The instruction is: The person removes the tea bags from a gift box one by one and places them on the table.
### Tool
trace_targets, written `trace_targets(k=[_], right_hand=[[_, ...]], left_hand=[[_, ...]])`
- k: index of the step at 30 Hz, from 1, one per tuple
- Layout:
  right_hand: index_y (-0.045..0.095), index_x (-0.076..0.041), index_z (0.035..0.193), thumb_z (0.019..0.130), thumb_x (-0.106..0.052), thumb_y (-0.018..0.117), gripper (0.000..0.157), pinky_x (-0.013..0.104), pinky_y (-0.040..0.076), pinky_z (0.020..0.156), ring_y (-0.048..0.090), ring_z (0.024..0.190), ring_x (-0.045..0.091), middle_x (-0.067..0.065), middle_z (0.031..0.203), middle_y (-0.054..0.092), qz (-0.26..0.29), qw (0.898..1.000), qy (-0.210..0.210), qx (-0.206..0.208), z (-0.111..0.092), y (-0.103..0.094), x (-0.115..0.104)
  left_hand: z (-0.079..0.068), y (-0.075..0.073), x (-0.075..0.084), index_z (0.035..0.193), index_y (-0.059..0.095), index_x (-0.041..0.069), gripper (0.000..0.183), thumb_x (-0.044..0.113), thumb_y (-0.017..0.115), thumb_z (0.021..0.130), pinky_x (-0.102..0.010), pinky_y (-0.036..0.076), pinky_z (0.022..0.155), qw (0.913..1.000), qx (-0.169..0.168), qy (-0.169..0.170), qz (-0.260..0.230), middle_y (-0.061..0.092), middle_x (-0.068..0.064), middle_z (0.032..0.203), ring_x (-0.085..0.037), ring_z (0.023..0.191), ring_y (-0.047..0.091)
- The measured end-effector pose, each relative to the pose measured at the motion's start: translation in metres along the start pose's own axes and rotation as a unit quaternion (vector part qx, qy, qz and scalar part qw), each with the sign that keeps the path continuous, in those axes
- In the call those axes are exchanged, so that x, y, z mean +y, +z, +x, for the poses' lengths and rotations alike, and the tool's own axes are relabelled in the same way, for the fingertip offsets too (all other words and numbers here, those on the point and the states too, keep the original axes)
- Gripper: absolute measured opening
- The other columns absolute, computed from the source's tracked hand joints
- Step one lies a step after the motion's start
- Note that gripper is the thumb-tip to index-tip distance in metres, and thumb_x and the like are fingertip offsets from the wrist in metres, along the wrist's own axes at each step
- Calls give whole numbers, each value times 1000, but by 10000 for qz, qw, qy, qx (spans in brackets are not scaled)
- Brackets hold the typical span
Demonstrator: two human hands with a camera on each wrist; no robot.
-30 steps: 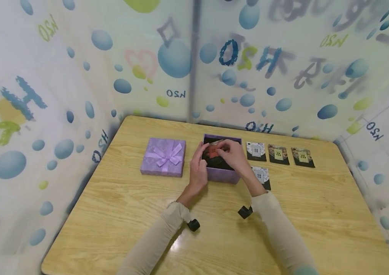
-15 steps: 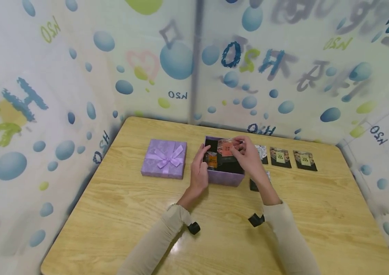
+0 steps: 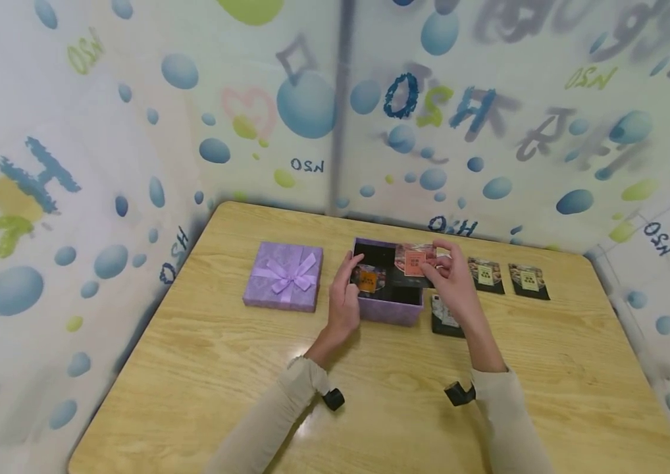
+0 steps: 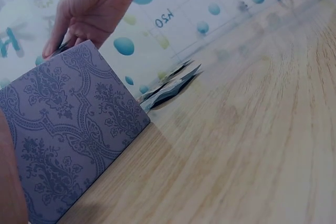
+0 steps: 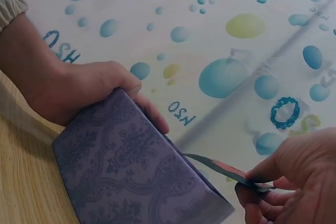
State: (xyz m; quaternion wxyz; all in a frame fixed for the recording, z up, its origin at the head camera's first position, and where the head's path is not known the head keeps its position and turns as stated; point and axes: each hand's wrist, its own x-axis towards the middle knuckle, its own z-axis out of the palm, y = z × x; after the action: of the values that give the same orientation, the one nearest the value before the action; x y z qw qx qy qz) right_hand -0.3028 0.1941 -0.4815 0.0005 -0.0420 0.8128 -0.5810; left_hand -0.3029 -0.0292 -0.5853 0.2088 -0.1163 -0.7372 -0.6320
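Observation:
An open purple gift box (image 3: 391, 309) with a dark inside stands mid-table. My left hand (image 3: 343, 299) holds its left wall, fingers over the rim; the right wrist view shows this hand (image 5: 94, 87) bent over the box's edge. Between thumb and fingers, my right hand (image 3: 453, 273) pinches a flat sachet (image 3: 414, 263) with a red label, raised above the box's right side. From the side, the sachet (image 5: 226, 169) looks thin and slightly bent. Another sachet (image 3: 368, 281), with an orange label, lies in the left part of the box.
The purple lid (image 3: 284, 276) with a ribbon bow lies left of the box. On the right are two sachets with yellow-green labels, one (image 3: 486, 275) nearer and one (image 3: 528, 281) farther. A grey-white sachet (image 3: 444, 317) lies by the box's front right corner. Printed curtains border the table.
My right hand has lifted the red-labelled sachet out of the box and moved right with it. The orange-labelled sachet has come into view. My left hand stays at the box.

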Motion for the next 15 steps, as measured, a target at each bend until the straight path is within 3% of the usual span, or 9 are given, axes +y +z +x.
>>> trace_targets(k=[4, 8, 15], right_hand=[[33, -9, 159, 106, -16, 60, 60, 23, 50, 77, 63, 88, 7, 19, 123, 64, 94, 9998, 157, 69, -6, -10, 5], [30, -12, 160, 106, -17, 60, 62, 19, 50, 84, 64, 99, 4, 7, 120, 64, 160, 9995, 224, 154, -14, -24, 10], [30, -12, 159, 106, -18, 60, 62, 18, 50, 83, 62, 101, 3, -7, 111, 62, 118, 9989, 224, 389, -23, -51, 15]], left_hand=[[-1, 0, 2, 149, 58, 9, 68, -10, 33, 88, -50, 36, 112, 10000, 17, 41, -63, 40, -11, 164, -25, 154, 34], [-2, 1, 1, 148, 58, 8, 69, -13, 33, 88, -51, 35, 108, 9999, 26, 98, -131, 40, -15, 164, -27, 154, 34], [-2, 3, 0, 149, 58, 13, 69, -6, 32, 88, -44, 35, 104, 10000, 68, -37, -54, 40, -8, 165, -22, 154, 34]])
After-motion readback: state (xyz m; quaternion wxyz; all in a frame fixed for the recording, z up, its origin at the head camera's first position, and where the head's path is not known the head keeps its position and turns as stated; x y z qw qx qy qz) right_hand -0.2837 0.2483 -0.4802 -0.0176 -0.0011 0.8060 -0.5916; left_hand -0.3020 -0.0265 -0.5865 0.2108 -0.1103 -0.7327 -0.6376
